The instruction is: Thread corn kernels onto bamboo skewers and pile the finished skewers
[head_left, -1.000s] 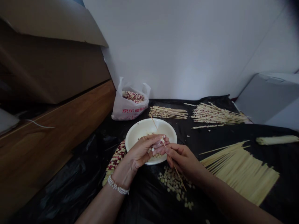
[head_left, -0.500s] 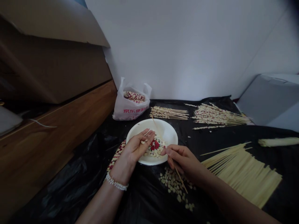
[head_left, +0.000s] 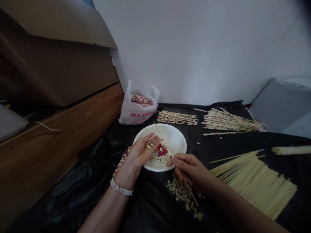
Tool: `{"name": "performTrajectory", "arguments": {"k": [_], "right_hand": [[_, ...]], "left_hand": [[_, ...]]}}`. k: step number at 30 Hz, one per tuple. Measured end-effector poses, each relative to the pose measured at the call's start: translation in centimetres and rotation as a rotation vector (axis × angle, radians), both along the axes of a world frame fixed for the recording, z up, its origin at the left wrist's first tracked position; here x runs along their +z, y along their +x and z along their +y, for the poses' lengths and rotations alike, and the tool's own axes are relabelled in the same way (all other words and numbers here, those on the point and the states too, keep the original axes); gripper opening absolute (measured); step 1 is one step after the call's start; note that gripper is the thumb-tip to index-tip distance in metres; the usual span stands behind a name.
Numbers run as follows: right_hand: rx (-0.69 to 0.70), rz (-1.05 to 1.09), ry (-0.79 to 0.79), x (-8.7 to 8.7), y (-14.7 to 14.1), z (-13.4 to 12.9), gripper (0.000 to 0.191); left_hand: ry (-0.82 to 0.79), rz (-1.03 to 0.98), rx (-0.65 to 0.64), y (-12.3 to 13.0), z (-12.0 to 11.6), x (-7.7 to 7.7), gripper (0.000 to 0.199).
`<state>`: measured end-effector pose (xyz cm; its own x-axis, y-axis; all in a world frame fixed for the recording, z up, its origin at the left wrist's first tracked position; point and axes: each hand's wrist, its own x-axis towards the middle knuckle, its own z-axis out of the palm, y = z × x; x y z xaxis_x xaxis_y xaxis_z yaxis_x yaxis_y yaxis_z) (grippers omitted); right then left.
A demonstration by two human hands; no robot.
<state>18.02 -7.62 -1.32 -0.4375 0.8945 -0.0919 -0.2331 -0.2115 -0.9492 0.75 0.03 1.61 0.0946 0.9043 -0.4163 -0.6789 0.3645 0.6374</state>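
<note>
A white bowl (head_left: 178,139) holds pale and dark red kernels around a red printed pattern. Over its left side my left hand (head_left: 144,149) is cupped palm up, with a few pale kernels (head_left: 149,145) lying on the fingers. At the bowl's right rim my right hand (head_left: 188,166) pinches a thin wooden stick (head_left: 190,191), whose lower end points down to the right. Another thin stick (head_left: 159,130) slants over the bowl's back rim beside my left fingertips; whether it is the same stick I cannot tell. Loose pale pieces (head_left: 181,191) lie on the black sheet below the bowl.
Behind the bowl stand a white plastic bag (head_left: 138,113) of speckled pieces and a bundle of threaded sticks (head_left: 178,117). More threaded sticks (head_left: 221,120) lie at back right, bare sticks (head_left: 257,184) at right. A cardboard box (head_left: 60,68) is at left, a grey box (head_left: 282,100) far right.
The view has shifted slightly, moving the scene a little to the right. The stick above the bowl has tilted further left at its top. Both hands keep nearly the same pose.
</note>
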Motion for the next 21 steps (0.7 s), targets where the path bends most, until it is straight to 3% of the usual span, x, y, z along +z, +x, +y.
{"name": "performTrajectory", "arguments": {"k": [6,9,21], "right_hand": [[-0.003,-0.004,-0.005,0.1,0.0,-0.1,0.026],[-0.002,0.0,-0.009,0.0,0.0,-0.1,0.026],[0.036,-0.032,-0.033,0.4,-0.1,-0.3,0.028]], "left_hand": [[-0.021,0.01,-0.103,-0.1,-0.5,0.7,0.061],[-0.062,0.009,-0.076,0.1,-0.4,1.1,0.061],[0.02,-0.019,0.031,0.0,-0.3,0.5,0.017]]}}
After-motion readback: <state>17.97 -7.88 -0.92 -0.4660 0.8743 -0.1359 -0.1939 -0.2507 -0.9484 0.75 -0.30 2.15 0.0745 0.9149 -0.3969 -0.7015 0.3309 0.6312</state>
